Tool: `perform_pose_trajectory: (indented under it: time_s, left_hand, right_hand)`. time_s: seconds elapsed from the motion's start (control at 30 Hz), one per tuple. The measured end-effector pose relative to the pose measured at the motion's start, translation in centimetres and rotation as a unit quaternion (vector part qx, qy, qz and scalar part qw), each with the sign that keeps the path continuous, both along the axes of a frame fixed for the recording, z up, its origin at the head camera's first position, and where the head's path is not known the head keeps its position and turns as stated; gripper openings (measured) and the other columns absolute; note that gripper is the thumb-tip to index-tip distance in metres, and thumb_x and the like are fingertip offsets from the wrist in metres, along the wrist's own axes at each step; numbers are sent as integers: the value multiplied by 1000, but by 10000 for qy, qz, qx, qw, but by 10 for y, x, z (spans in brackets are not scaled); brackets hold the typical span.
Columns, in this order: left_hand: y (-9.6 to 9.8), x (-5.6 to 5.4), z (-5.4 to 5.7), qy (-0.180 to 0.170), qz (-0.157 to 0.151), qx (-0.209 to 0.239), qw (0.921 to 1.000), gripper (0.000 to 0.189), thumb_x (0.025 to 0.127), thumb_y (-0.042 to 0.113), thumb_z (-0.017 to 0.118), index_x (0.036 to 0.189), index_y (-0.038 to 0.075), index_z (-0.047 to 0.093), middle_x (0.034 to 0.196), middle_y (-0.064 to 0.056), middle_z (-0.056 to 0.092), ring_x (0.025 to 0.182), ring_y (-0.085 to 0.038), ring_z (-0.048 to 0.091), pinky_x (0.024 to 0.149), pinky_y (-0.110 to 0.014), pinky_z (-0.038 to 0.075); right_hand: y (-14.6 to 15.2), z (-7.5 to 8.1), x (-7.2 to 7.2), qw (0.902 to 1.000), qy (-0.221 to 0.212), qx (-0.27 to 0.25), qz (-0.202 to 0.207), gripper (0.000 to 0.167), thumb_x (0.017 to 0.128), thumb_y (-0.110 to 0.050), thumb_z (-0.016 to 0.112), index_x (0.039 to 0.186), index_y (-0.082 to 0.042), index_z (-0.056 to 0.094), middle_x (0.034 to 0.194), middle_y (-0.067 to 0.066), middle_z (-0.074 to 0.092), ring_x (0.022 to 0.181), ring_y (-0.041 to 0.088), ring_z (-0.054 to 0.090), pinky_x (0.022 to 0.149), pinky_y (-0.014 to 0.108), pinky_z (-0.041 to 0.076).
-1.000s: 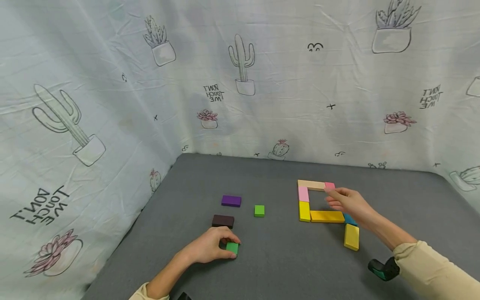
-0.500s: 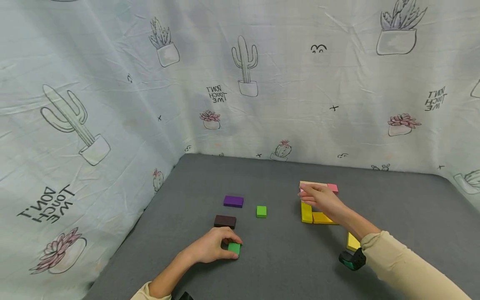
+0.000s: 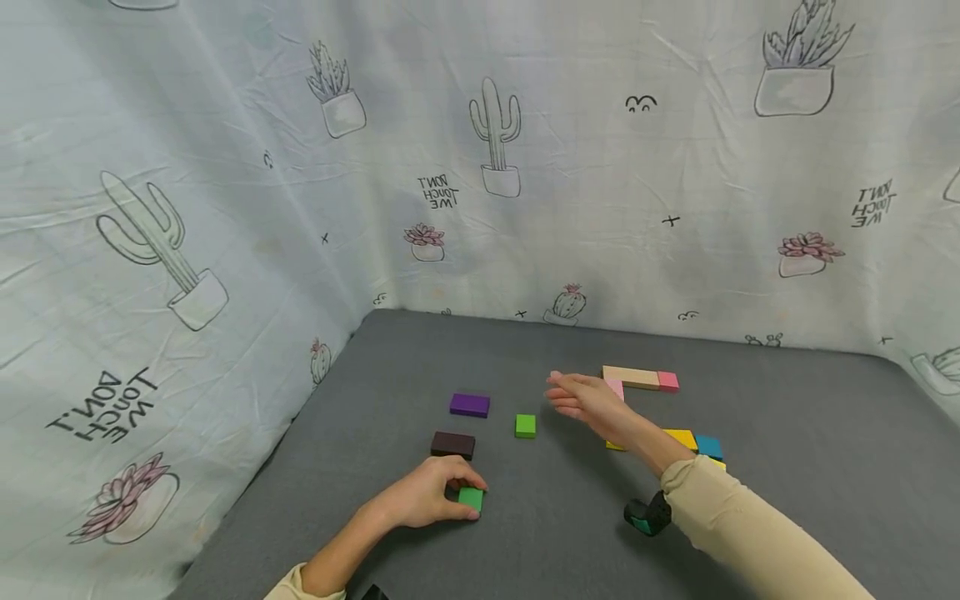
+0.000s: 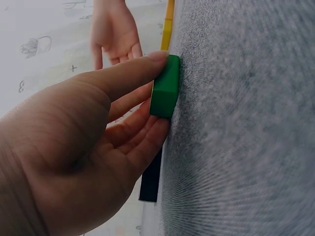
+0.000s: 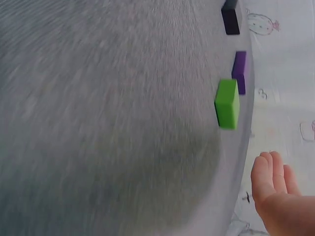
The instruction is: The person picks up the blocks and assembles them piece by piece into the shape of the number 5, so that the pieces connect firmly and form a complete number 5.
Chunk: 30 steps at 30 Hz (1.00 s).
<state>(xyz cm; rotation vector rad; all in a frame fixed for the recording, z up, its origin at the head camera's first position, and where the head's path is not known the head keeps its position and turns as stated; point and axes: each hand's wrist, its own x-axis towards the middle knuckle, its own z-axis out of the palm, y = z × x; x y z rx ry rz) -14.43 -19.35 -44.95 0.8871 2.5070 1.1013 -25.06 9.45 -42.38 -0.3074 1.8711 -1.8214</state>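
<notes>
My left hand pinches a green block between thumb and fingers at the near left of the table; in the left wrist view the green block touches the grey surface. Above the table, my right hand holds nothing, its fingers nearly straight. Just left of its fingertips lies a light green block, seen also in the right wrist view as a light green block. A dark brown block lies right behind my left hand, and a purple block farther back.
Right of centre, a row of blocks is partly hidden by my right arm: a beige block, a small pink block, a light pink block, a yellow-orange block and a blue block. A patterned curtain hangs behind the grey table.
My right hand has moved left from the row of blocks towards the light green block. My left hand keeps its pinch on the green block in the same place.
</notes>
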Motion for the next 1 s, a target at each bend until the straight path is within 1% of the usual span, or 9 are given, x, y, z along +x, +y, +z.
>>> perform_pose_trajectory:
  time_s: [0.13, 0.27, 0.47, 0.63, 0.73, 0.8, 0.9, 1.0]
  left_hand:
    - [0, 0, -2, 18, 7, -2, 10000, 27, 82, 20, 78, 106, 11, 70, 95, 9, 60, 84, -3, 55, 77, -24, 47]
    - [0, -1, -4, 59, -16, 19, 10000, 26, 82, 20, 78, 105, 10, 70, 94, 9, 61, 84, -2, 54, 77, -23, 48]
    - [0, -2, -3, 118, -41, 35, 9999, 27, 81, 19, 78, 105, 9, 70, 93, 9, 61, 83, -2, 54, 77, -23, 47]
    - [-1, -1, -1, 18, -26, 13, 10000, 27, 82, 20, 77, 106, 10, 70, 95, 9, 61, 84, -2, 54, 77, -24, 47]
    - [-2, -1, -1, 33, -47, 11, 10000, 27, 83, 20, 77, 106, 9, 70, 96, 9, 61, 85, -2, 54, 77, -23, 47]
    - [-2, -1, -2, 125, -90, 14, 9999, 27, 83, 20, 77, 106, 9, 70, 96, 8, 61, 85, -2, 54, 77, -23, 47]
    - [-3, -1, -4, 241, -136, 21, 9996, 27, 83, 20, 77, 106, 8, 70, 96, 8, 61, 85, -2, 54, 77, -23, 47]
    - [-3, -2, -5, 322, -174, 27, 9993, 27, 83, 20, 77, 106, 8, 70, 96, 8, 61, 85, -2, 54, 76, -22, 47]
  right_hand:
    - [-15, -7, 1, 9998, 72, -85, 167, 57, 104, -29, 42, 141, 12, 30, 139, 33, 37, 129, 41, 36, 104, 42, 34]
    - [-32, -12, 3, 9994, 128, -114, 308, 58, 104, -30, 42, 141, 13, 29, 137, 34, 38, 128, 42, 38, 103, 42, 34]
    - [-60, -15, 7, 9997, 87, -45, 208, 56, 102, -30, 48, 138, 12, 37, 131, 30, 47, 123, 39, 45, 100, 41, 38]
    - [-80, -19, 10, 9997, 22, 35, 232, 50, 101, -28, 51, 134, 9, 44, 125, 23, 54, 120, 35, 49, 98, 40, 41]
    - [-88, -23, 11, 9991, 130, 64, 399, 44, 100, -21, 52, 131, 10, 48, 124, 21, 55, 118, 34, 51, 96, 38, 43]
    - [-93, -25, 12, 9982, 231, 63, 542, 39, 100, -16, 52, 130, 9, 50, 126, 21, 54, 118, 34, 51, 95, 38, 43]
    - [-98, -29, 14, 9961, 461, 111, 749, 36, 99, -10, 54, 130, 8, 52, 129, 21, 53, 118, 32, 51, 95, 38, 43]
    - [-101, -31, 15, 9928, 795, 269, 855, 35, 96, -7, 57, 129, 6, 54, 125, 21, 56, 114, 29, 54, 93, 38, 45]
